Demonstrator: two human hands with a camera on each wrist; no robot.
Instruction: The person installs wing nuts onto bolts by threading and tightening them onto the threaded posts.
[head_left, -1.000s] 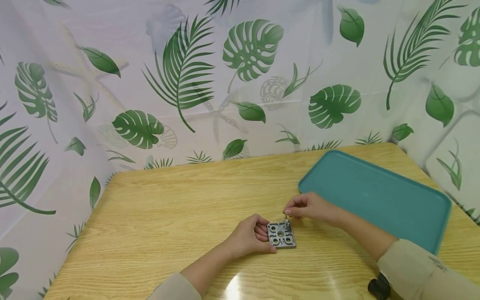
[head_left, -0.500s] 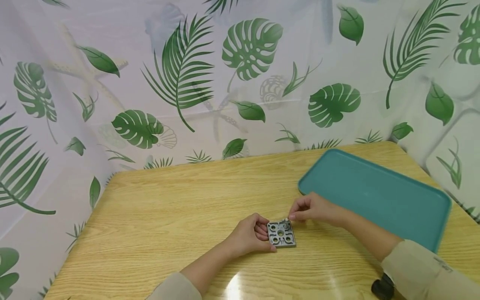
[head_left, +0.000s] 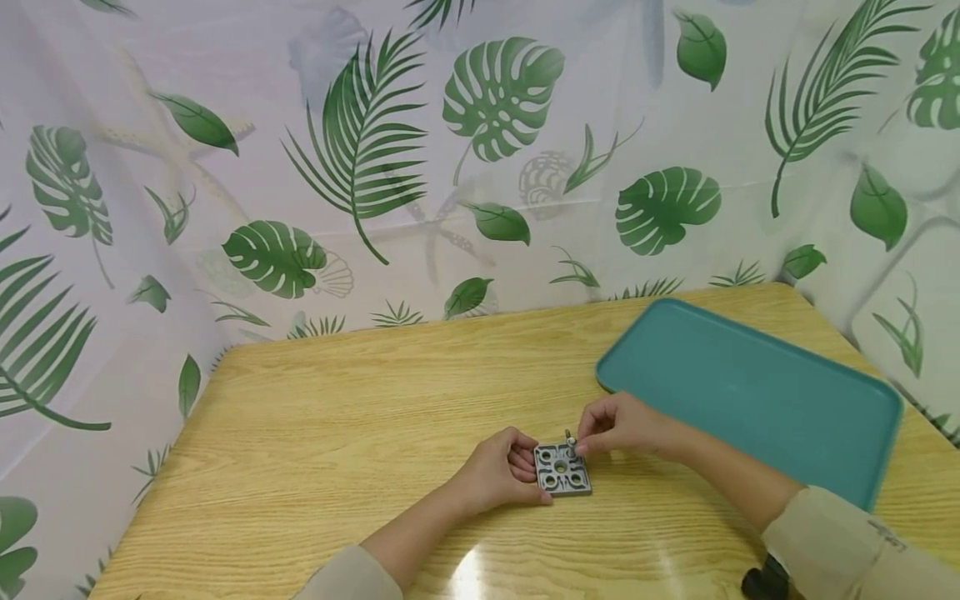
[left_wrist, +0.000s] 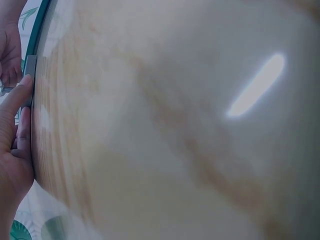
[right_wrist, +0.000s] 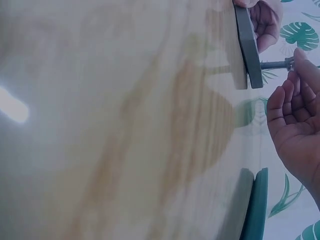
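Note:
A small grey square metal plate (head_left: 561,479) with several round holes lies on the wooden table (head_left: 360,400). My left hand (head_left: 498,471) holds it by its left side, thumb along the near edge and fingers at the far-left side. Upright at the plate's far right corner stands a bolt (right_wrist: 275,65), its threaded shank showing in the right wrist view. With thumb and finger, my right hand (head_left: 618,427) pinches the bolt's top end. A thin piece sticks up there; its kind is too small to tell. The left wrist view catches only the plate's edge (left_wrist: 31,67).
Right of the hands, a teal tray (head_left: 750,387) lies at an angle, close behind the right forearm. A leaf-printed cloth (head_left: 480,183) hangs behind and beside the table. Below the right sleeve shows a black object (head_left: 763,579).
My right hand drew slightly right, then came down and nearer at the bolt's top; the thin piece there now points up beside the fingers. The left hand and plate stay put.

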